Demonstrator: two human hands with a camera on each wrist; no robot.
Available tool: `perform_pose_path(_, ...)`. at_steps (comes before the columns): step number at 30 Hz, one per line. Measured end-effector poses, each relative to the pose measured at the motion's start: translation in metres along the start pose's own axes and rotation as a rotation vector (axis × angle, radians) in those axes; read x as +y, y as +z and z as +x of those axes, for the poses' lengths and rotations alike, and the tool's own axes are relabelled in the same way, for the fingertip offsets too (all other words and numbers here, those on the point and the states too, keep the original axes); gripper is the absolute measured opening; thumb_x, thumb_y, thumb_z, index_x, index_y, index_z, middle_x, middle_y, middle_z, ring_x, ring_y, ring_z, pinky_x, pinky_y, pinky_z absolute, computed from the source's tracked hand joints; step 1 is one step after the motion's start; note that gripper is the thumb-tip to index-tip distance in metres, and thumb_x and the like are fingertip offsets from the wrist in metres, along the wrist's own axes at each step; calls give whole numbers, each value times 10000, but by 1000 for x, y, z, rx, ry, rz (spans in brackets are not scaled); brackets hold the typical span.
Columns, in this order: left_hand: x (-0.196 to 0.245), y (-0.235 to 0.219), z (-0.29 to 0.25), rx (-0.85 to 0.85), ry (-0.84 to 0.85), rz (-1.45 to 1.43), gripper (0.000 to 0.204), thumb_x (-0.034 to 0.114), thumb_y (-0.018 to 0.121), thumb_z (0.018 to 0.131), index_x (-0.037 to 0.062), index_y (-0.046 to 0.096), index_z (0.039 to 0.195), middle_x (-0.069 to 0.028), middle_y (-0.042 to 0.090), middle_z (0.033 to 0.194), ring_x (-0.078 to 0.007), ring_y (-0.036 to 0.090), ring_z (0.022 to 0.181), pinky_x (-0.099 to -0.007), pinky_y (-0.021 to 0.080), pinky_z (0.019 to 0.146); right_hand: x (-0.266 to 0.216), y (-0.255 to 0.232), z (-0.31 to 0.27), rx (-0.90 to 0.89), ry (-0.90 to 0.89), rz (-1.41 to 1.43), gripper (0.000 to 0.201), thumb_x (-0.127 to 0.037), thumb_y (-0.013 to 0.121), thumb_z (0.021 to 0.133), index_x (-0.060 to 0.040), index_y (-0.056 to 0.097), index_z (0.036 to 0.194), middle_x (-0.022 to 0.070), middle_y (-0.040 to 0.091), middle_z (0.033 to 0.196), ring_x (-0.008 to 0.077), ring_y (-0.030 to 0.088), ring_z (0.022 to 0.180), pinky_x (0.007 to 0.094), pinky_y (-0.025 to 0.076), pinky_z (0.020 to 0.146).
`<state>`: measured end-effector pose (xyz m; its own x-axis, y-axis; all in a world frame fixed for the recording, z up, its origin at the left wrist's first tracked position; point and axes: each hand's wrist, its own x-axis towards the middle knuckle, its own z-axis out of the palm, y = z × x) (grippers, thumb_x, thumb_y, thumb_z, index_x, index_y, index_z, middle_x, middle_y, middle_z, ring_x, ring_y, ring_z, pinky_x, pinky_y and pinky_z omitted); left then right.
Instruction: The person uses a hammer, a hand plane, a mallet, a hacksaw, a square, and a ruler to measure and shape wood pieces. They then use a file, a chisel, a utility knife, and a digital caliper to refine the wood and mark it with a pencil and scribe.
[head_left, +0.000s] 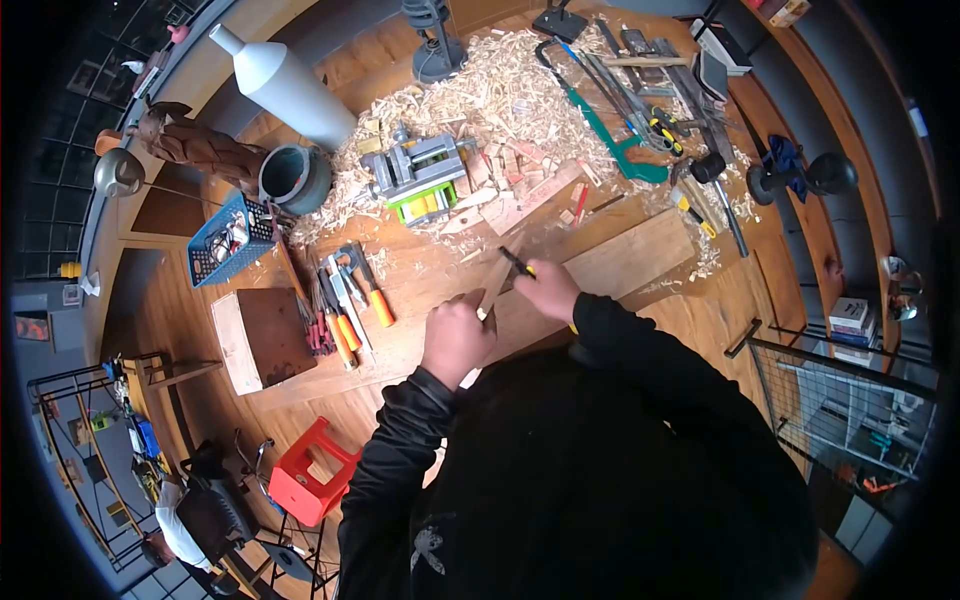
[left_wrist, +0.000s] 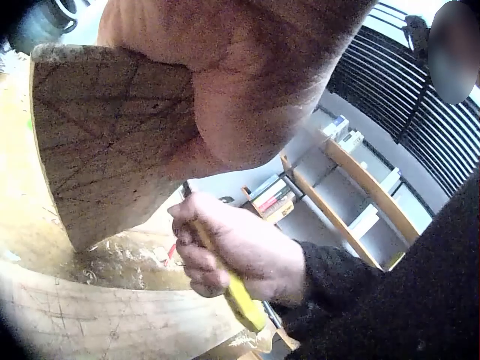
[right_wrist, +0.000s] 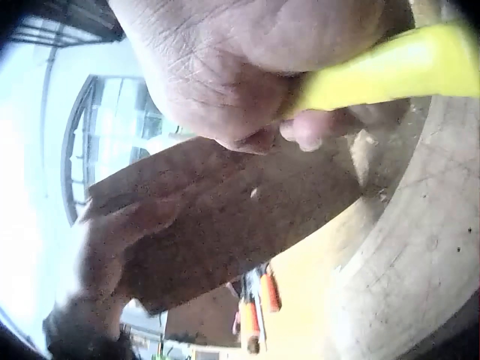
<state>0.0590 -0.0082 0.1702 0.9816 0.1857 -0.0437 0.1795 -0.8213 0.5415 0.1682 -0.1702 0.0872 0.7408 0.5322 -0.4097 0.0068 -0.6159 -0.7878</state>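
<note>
Wooden board (left_wrist: 112, 142), one, in clamped left hand (head_left: 456, 332); one yellow-handled tool (left_wrist: 241, 304) in clamped right hand (head_left: 548, 293).

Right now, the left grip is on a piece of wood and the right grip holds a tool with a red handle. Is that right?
Not quite: the handle of the tool is yellow, not red, as the right wrist view shows. The left grip is indeed on the wood, and the right grip holds the tool.
</note>
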Motion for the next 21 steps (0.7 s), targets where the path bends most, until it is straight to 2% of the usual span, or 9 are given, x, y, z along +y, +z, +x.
perform_pose_path(1,0,-1,0,-21,-14,9,226,149,669,796,-2,698,962,-237,655,756,-400,649,690,-457,540,658,-3,-4,5,30,68,28,326,-321,575,831,4,559,814,249,614,778,433,604,798,486,466,712)
perform_pose_path(3,1,-1,2,-4,-1,14,225,150,669,794,-3,698,957,-238,652,748,-403,647,688,-460,538,655,-7,-6,3,19,13,7,315,-310,586,819,2,548,798,250,606,751,437,602,773,487,466,694)
perform_pose_path(5,-2,-1,-3,-11,7,18,223,150,669,793,-3,699,952,-238,650,740,-406,645,685,-463,537,653,-38,-7,-29,-99,-59,-10,305,-297,599,810,0,537,783,247,600,732,443,600,751,486,465,670)
perform_pose_path(7,-4,-2,2,-81,-25,42,224,151,668,794,-3,699,953,-239,646,728,-409,643,685,-463,536,657,-52,-9,-44,-116,-200,-4,298,-288,609,814,-2,525,794,252,596,738,452,591,751,495,456,658)
perform_pose_path(10,-2,-2,1,-24,-7,3,229,154,669,795,-3,702,958,-245,649,740,-409,646,693,-457,538,665,-51,-10,-41,-73,-196,12,309,-293,603,818,-2,503,790,252,591,744,448,588,758,493,452,659)
perform_pose_path(13,-4,-4,1,13,4,-13,233,155,669,796,-4,705,963,-250,653,758,-408,650,701,-450,541,674,-48,-16,-38,-72,-104,3,316,-299,594,828,-3,483,815,250,581,735,448,582,762,487,447,651)
perform_pose_path(19,-3,-5,1,5,-24,-29,238,157,672,796,-6,708,965,-251,657,765,-405,653,703,-443,544,682,-51,-17,-53,-71,-210,117,268,-196,639,848,-10,457,911,230,571,744,433,583,751,476,437,631)
perform_pose_path(21,-4,-5,1,3,-18,-28,238,157,673,794,-6,709,964,-252,657,766,-405,654,701,-444,545,681,-49,-15,-57,37,-356,-28,240,-145,648,840,-24,451,906,215,579,767,422,590,765,482,447,642)
